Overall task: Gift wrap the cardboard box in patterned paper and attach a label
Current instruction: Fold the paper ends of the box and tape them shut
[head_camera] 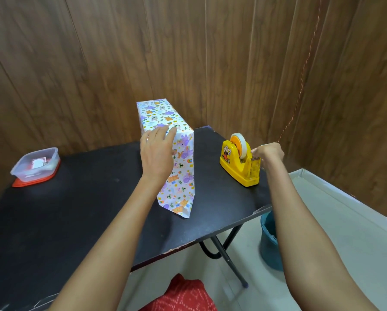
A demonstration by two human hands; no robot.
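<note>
The cardboard box (158, 115), covered in patterned paper, stands toward the back of the black table (75, 209). A long paper flap (179, 182) hangs down its near face onto the tabletop. My left hand (157, 151) lies flat on the box's top near edge, fingers straight, pressing the paper. My right hand (268, 152), fingers curled, is at the cutter end of the yellow tape dispenser (239, 167), apparently pinching the tape (241, 144), though the strip itself is hard to make out. A clear plastic container (36, 164) sits far left.

wrapped box (158, 115) upright, paper flap (181, 182) loose
</note>
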